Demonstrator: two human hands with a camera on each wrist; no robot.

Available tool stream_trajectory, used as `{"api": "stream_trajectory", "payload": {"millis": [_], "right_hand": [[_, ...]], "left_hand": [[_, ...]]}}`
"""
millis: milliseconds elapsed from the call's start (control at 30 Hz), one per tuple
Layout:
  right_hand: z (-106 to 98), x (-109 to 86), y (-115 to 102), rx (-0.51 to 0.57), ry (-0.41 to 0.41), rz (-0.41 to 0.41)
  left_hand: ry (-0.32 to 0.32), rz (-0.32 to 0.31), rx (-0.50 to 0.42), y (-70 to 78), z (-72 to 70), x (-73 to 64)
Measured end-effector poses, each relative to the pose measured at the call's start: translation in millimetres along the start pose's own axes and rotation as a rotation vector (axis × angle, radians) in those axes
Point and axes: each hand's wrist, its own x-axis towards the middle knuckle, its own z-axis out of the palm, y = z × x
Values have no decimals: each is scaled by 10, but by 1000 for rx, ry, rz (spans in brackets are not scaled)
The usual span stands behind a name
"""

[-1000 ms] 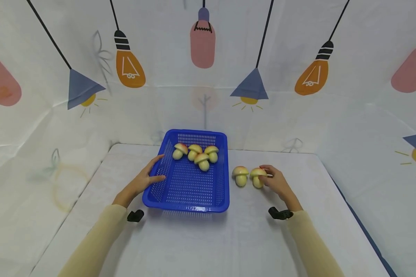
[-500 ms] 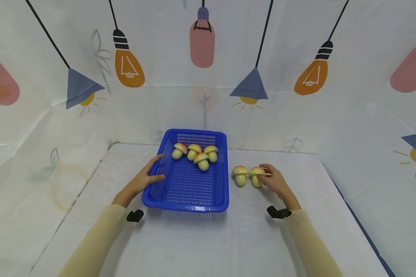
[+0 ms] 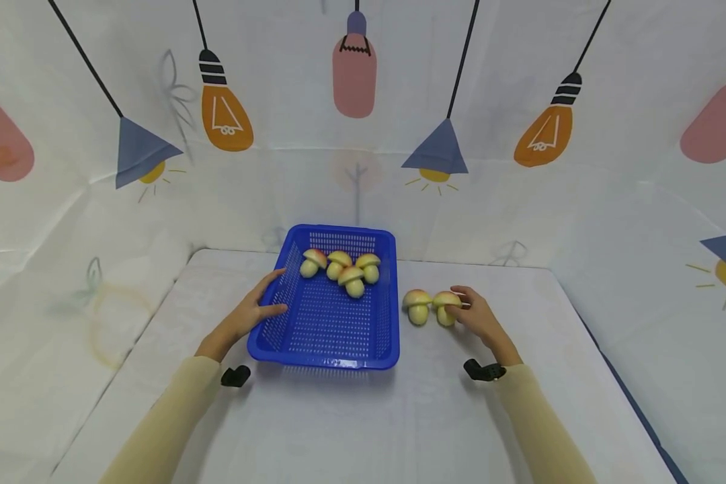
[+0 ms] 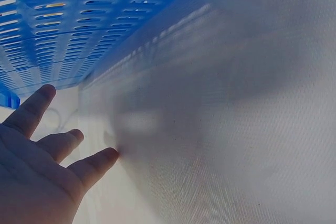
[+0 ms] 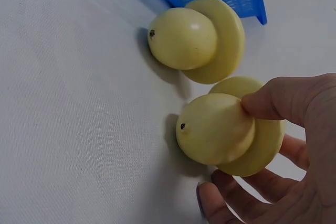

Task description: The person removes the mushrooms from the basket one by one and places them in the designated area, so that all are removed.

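My right hand (image 3: 480,321) grips a toy mushroom (image 5: 218,129) with a pale stem and a yellow-red cap, thumb on the stem and fingers around the cap's far side. It lies on the white table right of the blue plastic basket (image 3: 339,361). Just left of it, close against its cap, is a second toy mushroom (image 3: 418,313). My left hand (image 3: 246,314) rests at the basket's left side, thumb and fingers spread apart at the rim. In the left wrist view, straight fingers (image 4: 94,166) extend beside the slotted basket wall (image 4: 73,30).
Several more toy mushrooms (image 3: 354,288) sit grouped in the basket's far half. The white table (image 3: 423,423) meets a white backdrop (image 3: 302,188) printed with hanging lamps, close behind the basket. Dark wrist cameras (image 3: 236,376) sit at both wrists.
My right hand and the gripped toy mushroom have shifted slightly left, narrowing the gap to the second mushroom. That one also sits a touch further left. Left hand and basket hold their place.
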Motion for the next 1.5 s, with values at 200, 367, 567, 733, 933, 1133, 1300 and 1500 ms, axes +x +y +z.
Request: {"api": "stream_trajectory", "payload": {"millis": [200,367,567,733,933,1133,1300,1500], "right_hand": [[10,14,8,-12,-5,20],[3,12,11,-21,-7,23],[-13,17,-4,-41,-9,14],[-30,13,-18,-56,-11,12],[-43,-1,-31,-59,-11,10],[-48,-13,-32,-66,-11,34],[-91,-37,-40,-73,-12,26],[-206,-28,-159,-61,30,-27]], "left_hand": [[4,16,-4,2,-3,-2],[5,15,-12,-1,4,-3],[6,12,-9,8,4,-1],[2,13,-3,16,-3,1],[1,7,-7,23,3,1],[4,14,-1,18,3,4],[2,15,3,18,-3,2],[5,3,-7,17,5,-8]]}}
